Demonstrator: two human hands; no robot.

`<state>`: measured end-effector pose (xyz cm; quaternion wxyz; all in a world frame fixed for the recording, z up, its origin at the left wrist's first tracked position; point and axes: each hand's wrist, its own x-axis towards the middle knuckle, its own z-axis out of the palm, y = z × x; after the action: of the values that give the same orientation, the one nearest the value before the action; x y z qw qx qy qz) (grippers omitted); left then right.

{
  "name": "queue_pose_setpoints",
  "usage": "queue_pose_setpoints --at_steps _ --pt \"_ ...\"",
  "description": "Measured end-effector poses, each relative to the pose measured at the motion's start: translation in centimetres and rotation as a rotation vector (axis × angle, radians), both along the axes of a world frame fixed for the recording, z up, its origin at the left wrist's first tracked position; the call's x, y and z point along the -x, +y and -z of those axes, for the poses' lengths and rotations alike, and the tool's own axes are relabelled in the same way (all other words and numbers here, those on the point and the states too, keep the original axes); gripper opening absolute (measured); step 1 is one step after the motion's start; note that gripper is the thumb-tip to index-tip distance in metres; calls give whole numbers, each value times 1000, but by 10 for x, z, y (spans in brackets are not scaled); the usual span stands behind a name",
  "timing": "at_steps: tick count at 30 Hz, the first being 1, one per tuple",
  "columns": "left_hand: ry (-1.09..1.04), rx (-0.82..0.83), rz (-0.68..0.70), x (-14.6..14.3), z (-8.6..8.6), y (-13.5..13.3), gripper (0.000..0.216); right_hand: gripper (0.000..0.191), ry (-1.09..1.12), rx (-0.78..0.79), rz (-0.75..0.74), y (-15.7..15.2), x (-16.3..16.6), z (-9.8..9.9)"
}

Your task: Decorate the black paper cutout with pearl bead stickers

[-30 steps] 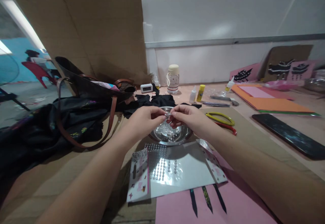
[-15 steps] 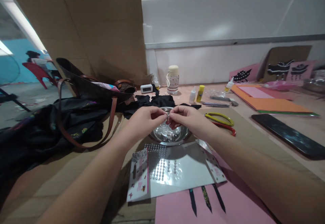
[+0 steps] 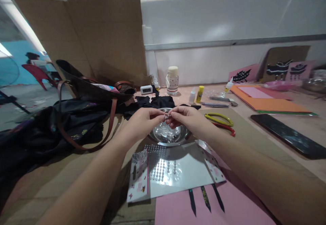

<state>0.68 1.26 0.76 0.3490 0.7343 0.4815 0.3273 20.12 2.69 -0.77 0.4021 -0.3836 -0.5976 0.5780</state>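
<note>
Above a shiny metal bowl [image 3: 170, 144], my left hand [image 3: 144, 121] and my right hand [image 3: 184, 118] meet with thumbs and forefingers pinched. Between both sets of fingertips show small silvery beads [image 3: 167, 116]; how they are joined is too small to tell. Loose bits glint in the bottom of the bowl. Just in front of it lies a white backing sheet [image 3: 188, 174] with rows of stick-on half pearls [image 3: 160, 170] on its left part. Under the sheet's near edge is pink paper [image 3: 175, 208] with narrow black pointed strips [image 3: 205, 198].
Yellow-and-red-handled scissors [image 3: 219, 119] and a phone [image 3: 287, 135] lie at right, coloured paper [image 3: 287, 106] behind. Glue bottle [image 3: 192, 96], glue stick [image 3: 200, 94] and flask [image 3: 172, 81] stand at the back. A handbag [image 3: 94, 89] and black cloth [image 3: 76, 126] occupy the left.
Silvery beads now show more plainly between the fingertips, which have parted slightly. Both hands stay over the bowl; the whole view has shifted a little.
</note>
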Motion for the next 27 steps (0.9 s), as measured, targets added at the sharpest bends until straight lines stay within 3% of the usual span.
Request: queue_pose_setpoints --at_steps 8,14,27 --pt "39 18 -1 0 1 1 27 2 50 -33 -33 5 -3 7" --pt "85 16 -82 1 0 1 39 15 32 -10 11 5 -1 4" --pt "87 -4 -92 1 1 0 18 17 68 46 38 7 -2 6"
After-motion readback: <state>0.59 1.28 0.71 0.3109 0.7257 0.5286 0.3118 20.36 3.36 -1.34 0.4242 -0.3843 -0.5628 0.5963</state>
